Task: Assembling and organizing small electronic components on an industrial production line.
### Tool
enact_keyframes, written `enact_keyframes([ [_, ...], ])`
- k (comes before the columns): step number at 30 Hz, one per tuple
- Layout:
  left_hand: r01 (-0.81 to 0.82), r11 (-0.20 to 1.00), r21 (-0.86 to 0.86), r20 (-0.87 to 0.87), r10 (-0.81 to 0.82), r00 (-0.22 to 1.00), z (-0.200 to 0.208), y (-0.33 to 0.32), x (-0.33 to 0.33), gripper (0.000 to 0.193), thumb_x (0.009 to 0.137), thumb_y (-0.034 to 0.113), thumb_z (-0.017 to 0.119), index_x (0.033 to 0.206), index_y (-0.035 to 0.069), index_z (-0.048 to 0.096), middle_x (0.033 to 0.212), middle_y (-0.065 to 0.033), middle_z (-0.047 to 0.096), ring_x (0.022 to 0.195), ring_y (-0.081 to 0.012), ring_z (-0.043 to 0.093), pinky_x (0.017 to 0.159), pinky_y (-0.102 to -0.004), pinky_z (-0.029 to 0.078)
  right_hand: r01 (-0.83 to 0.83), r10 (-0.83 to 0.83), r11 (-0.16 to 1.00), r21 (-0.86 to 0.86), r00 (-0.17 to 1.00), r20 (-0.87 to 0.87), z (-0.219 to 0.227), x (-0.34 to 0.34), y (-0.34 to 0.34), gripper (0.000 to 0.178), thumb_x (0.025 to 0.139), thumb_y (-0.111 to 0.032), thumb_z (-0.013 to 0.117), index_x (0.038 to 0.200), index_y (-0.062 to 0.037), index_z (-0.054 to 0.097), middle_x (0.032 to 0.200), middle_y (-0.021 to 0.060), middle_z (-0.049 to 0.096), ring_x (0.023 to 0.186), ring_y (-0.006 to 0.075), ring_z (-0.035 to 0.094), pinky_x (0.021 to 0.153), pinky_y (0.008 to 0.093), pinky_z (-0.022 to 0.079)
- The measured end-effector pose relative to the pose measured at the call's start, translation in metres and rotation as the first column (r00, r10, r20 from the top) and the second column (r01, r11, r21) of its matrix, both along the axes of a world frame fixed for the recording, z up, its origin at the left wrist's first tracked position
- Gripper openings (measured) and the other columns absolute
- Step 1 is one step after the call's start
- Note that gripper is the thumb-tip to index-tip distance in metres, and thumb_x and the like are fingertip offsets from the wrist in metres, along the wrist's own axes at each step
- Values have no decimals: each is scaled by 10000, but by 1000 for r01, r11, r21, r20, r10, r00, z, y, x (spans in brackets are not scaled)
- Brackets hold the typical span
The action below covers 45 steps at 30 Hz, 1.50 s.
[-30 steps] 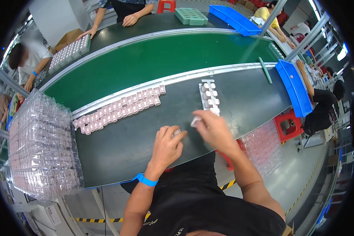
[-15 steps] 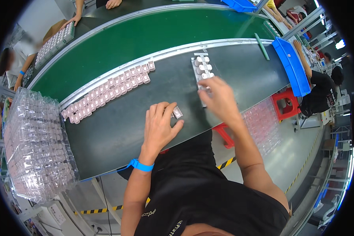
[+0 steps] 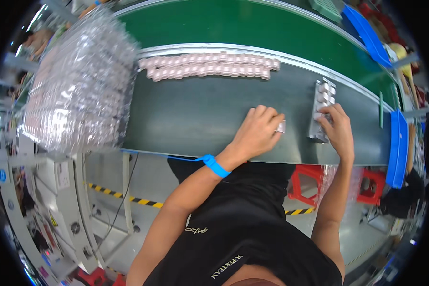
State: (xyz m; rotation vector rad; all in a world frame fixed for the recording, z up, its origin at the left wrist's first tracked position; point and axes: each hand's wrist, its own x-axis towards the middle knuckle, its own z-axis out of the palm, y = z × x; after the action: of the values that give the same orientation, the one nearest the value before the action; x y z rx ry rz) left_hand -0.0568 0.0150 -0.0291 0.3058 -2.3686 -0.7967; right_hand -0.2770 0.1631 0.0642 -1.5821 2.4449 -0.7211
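My left hand is low over the dark work surface, its fingers closed on a small pale pink, square-faced piece. Part of that piece is hidden behind the fingertips. To its right stands a narrow metal fixture with a line of rounded white pieces along its far part. At the fixture's middle, my right hand pinches a small white piece between thumb and fingers. Whether that piece is seated in the fixture or just above it, I cannot tell.
Two rows of pale pink pieces lie along the far rail, beside a green conveyor belt. At left rises a tall stack of clear plastic trays. A blue bin hangs at the right end; red stools stand below.
The whole view has swung, so the bench sits differently in it. My right hand has come down to the fixture and its fingers have closed. My left hand stays by the pink piece.
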Motion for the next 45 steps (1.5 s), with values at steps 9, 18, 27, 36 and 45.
enact_keyframes([
  [9, -68, 997, 23, -5, 68, 998, -2, -8, 8, 403, 790, 118, 768, 1173, 12, 703, 1072, -114, 610, 1028, -322, 558, 911, -431, 473, -38, 38, 999, -7, 992, 123, -19, 54, -38, 148, 947, -131, 706, 1023, -5, 690, 881, 169, 730, 791, 320, 721, 720, 394, 550],
  [18, -31, 999, 18, 38, 30, 999, 7, -6, 1, 537, 751, 237, 841, 1234, 58, 690, 1089, -91, 598, 1038, -300, 542, 889, -432, 448, 36, -36, 999, 14, 999, 34, -36, 72, -52, 259, 1000, -266, 662, 973, -17, 726, 797, 198, 722, 757, 413, 699, 692, 488, 528],
  [27, -112, 987, -112, 173, 130, 976, 13, 2, -2, 470, 785, 296, 838, 1236, 210, 737, 1036, -59, 534, 970, -272, 493, 837, -412, 426, 296, -309, 943, -152, 948, -71, -16, 4, -10, 239, 913, -229, 749, 1091, -71, 745, 977, 139, 707, 829, 298, 687, 747, 404, 539],
  [36, -112, 988, -106, 155, 128, 980, 10, 2, -3, 355, 796, 284, 831, 1116, 164, 735, 1037, -57, 541, 970, -274, 502, 829, -417, 430, 174, -172, 984, 28, 984, -54, -19, -26, -17, 275, 892, -257, 751, 1098, -77, 740, 1040, 142, 637, 938, 324, 636, 840, 423, 509],
  [45, -166, 984, -66, 100, 172, 980, 7, 1, -2, 359, 775, 242, 844, 1089, 120, 720, 1016, -61, 557, 962, -274, 524, 818, -425, 422, -33, 33, 999, -2, 984, 173, -25, 54, -41, 207, 925, -174, 717, 1005, 12, 677, 768, 150, 719, 688, 314, 699, 705, 417, 542],
])
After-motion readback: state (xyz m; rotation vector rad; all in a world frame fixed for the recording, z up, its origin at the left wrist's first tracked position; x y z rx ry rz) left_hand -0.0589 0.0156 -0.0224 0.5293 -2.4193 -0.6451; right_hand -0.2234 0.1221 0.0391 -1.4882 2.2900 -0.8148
